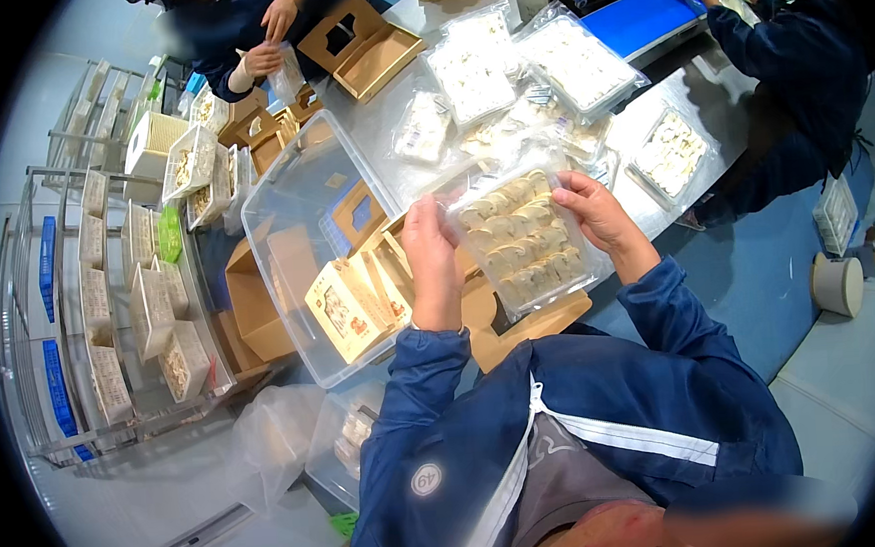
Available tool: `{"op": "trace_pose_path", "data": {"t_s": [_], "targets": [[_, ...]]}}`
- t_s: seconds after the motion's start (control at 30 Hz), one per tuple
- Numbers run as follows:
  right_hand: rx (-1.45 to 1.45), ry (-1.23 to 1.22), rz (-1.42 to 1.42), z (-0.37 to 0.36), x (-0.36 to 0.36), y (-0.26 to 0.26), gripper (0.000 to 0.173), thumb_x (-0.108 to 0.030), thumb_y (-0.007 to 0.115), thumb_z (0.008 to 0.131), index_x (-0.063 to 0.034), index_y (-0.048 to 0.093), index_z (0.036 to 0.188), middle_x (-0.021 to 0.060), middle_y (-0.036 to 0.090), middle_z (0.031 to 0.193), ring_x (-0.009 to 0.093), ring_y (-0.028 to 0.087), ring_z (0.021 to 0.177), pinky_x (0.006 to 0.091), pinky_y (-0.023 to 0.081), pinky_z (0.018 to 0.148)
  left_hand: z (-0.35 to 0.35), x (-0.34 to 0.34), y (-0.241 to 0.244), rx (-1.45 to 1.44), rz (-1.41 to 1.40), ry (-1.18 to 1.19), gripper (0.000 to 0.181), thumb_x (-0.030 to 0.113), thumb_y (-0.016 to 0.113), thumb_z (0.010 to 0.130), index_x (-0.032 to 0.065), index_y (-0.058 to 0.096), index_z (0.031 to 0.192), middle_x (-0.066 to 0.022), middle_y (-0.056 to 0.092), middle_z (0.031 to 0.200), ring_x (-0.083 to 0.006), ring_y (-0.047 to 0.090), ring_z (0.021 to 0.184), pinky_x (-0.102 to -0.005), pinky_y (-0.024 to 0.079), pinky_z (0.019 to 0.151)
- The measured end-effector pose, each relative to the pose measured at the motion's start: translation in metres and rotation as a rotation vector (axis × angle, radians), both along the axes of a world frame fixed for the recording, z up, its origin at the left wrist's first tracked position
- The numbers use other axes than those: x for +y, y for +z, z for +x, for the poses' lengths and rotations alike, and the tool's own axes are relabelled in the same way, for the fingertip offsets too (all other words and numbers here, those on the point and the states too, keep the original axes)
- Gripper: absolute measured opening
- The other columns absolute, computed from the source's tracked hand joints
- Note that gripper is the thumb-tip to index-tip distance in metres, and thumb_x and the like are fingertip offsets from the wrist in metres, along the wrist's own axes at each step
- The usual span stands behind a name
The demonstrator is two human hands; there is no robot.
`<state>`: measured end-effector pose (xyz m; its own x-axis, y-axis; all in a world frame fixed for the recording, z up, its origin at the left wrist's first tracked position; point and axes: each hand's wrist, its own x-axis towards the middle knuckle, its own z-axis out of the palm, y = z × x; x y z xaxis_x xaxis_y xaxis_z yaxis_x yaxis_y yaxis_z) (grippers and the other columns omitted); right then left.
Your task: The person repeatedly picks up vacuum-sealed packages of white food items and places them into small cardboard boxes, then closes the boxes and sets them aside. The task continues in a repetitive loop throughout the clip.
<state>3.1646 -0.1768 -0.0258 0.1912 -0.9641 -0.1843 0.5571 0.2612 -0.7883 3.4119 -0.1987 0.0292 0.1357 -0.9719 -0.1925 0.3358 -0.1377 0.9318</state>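
Observation:
Between my two hands I hold a clear plastic pack of sliced mushrooms [522, 238], its slices laid in overlapping rows. My left hand [435, 262] grips the pack's left edge, and my right hand [595, 207] pinches the upper right edge. Below the pack an open cardboard box [560, 315] with a cut-out in its flap is partly hidden. To the left stands a large clear plastic bin [290, 327]. Several printed cardboard boxes [346, 309] sit upright inside it, close to my left wrist.
Several filled clear packs [470, 68] lie on the metal table [388, 73]. Another pack [667, 156] rests at its right. One person's hands [263, 58] hold a bag at the back left; another person [777, 50] works by a blue conveyor belt [644, 20]. Wire racks [119, 293] carry white baskets.

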Motion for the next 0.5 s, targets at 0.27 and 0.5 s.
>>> {"op": "trace_pose_path", "data": {"t_s": [0.27, 0.5], "targets": [[-0.006, -0.026, 0.034, -0.004, 0.001, -0.014, 0.042, -0.012, 0.072, 0.095, 0.0026, 0.060, 0.132, 0.0066, 0.068, 0.122, 0.012, 0.064, 0.108, 0.0273, 0.050, 0.098, 0.009, -0.003, -0.022, 0.053, -0.006, -0.030, 0.020, 0.028, 0.053, 0.107, 0.0111, 0.063, 0.106, -0.0085, 0.075, 0.108, -0.0106, 0.067, 0.085, -0.0229, 0.051, 0.062], [-0.017, -0.014, 0.021, -0.004, 0.004, -0.008, 0.042, -0.013, 0.072, 0.095, 0.0019, 0.060, 0.133, 0.0058, 0.068, 0.122, 0.013, 0.063, 0.110, 0.0276, 0.049, 0.098, 0.008, 0.001, -0.017, 0.052, 0.000, -0.069, 0.019, 0.026, 0.052, 0.107, 0.0109, 0.063, 0.104, -0.0065, 0.074, 0.106, -0.0102, 0.066, 0.083, -0.0233, 0.052, 0.064]]}}
